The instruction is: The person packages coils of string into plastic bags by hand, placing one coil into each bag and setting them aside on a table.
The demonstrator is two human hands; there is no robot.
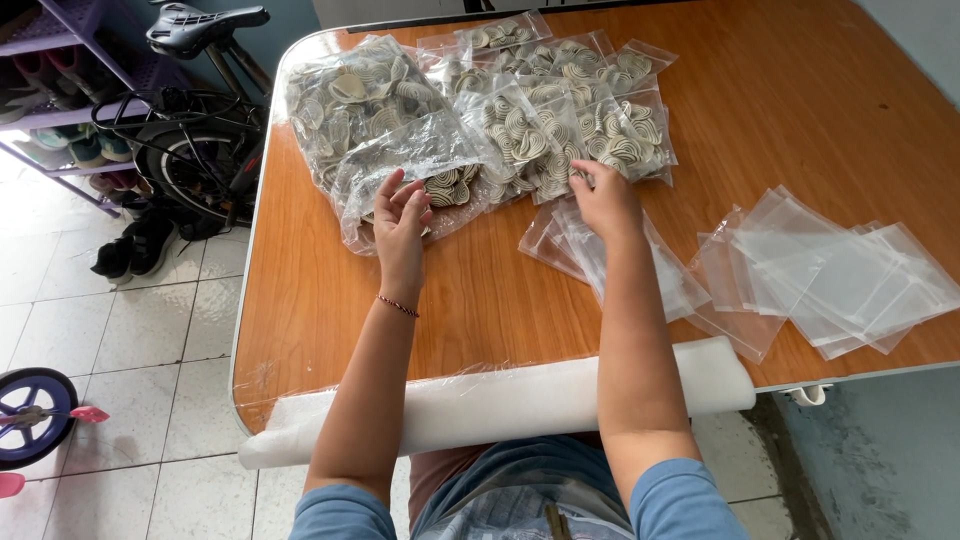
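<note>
My left hand [400, 215] rests with fingers apart on the mouth of a large clear plastic bag [380, 125] full of pale spiral-patterned pieces, at the table's far left. My right hand [603, 197] pinches the edge of a small filled clear bag [625, 140] that belongs to a spread of several such filled bags [545, 90]. Under that hand lies a small stack of empty clear bags [590, 250].
The wooden table [480, 300] carries more empty clear zip bags [840, 275] at the right. A white foam roll [500, 400] lies along the near edge. On the tiled floor to the left stand a bicycle [200, 130], a purple shoe rack [60, 90] and shoes [135, 250].
</note>
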